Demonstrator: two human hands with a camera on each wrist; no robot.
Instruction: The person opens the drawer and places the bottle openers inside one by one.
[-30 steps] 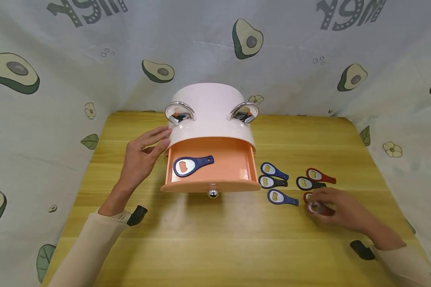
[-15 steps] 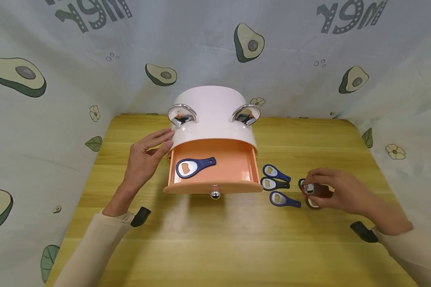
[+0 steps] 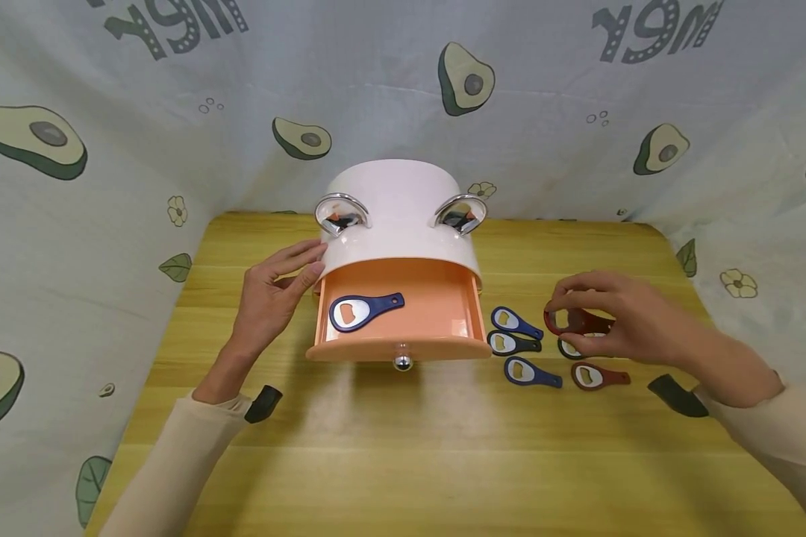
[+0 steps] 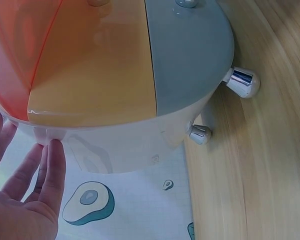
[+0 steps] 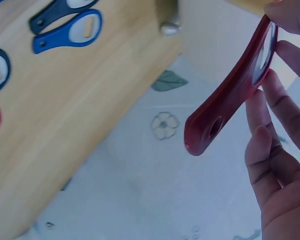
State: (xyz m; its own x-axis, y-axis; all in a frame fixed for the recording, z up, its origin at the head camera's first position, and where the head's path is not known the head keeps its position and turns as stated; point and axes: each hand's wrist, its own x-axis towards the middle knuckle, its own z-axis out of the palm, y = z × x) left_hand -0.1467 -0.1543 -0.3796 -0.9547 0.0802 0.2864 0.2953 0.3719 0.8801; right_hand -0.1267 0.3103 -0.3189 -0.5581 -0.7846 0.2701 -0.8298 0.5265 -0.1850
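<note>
Nearby: loose openers [image 3: 524, 371] by drawer [image 3: 396, 347]; right hand [image 3: 618, 317] pinches red opener [image 3: 578, 321]

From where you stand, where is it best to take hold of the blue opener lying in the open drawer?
Probably pinch the blue opener by its narrow handle, coming from above: it lies flat on the drawer floor, handle pointing right toward free space, away from the drawer's walls.

Open drawer [image 3: 436, 298] holds one blue opener [image 3: 363, 310] at left; its right half lies bare, unobstructed from above.

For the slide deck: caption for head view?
Right hand lifts red opener; left hand steadies open drawer box.
</note>
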